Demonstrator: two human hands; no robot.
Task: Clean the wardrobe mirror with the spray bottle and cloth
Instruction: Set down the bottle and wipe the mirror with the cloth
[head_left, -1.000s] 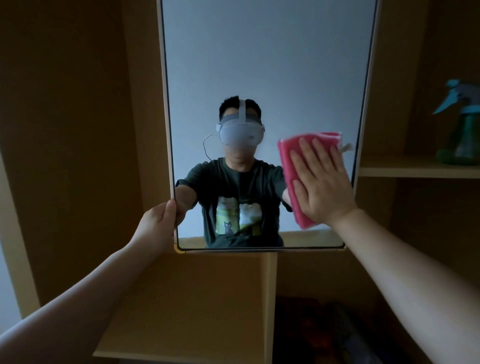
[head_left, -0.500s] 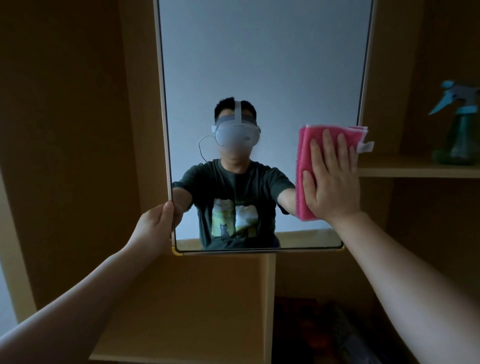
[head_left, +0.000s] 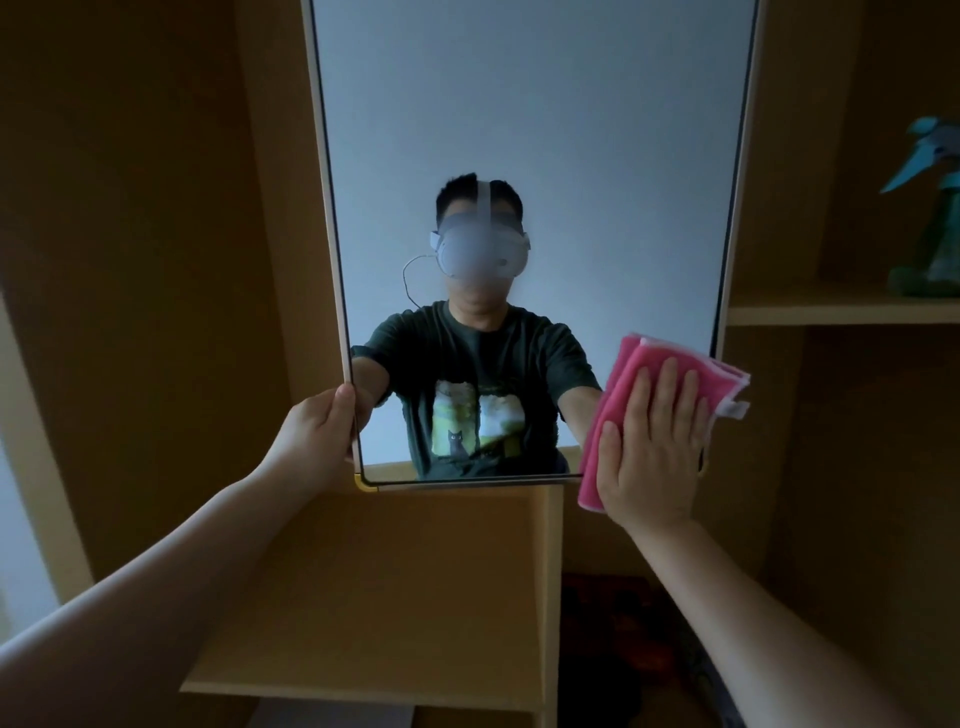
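While the left hand (head_left: 317, 441) grips the mirror (head_left: 530, 130), the cloth (head_left: 621, 379) sits lower.

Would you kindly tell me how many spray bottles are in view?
1. The spray bottle stands on the shelf right of the mirror, partly cut off by the picture's edge; more could be out of view.

No text, brand or number can be read. The white tag (head_left: 733, 409) on the pink cloth (head_left: 662, 358) looks blank. The T-shirt print (head_left: 478, 421) reflected in the mirror (head_left: 519, 104) is only a picture with a cat. The spray bottle (head_left: 941, 249) at the far right is too blurred.
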